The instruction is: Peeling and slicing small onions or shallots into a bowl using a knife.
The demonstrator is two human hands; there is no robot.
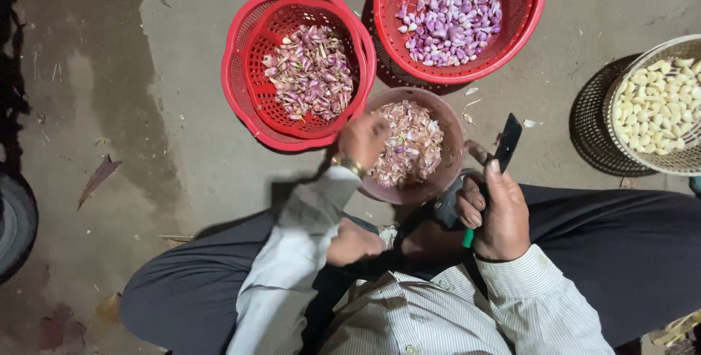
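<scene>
The left hand (363, 139) reaches forward into the brown bowl (451, 152) of peels, fingers curled (whether they pinch anything I cannot tell). The right hand (500, 216), fingers clamped on a knife (504, 152), sits just right of the bowl, blade pointing away.

outdoor food-prep spot | bare concrete floor (182, 128) | red baskets (252, 85) of garlic cloves

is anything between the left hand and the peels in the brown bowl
Nothing visible. The left hand is over the near-left rim of the brown bowl, right at the peels. The right hand with the knife is off to the bowl's right side.
</scene>
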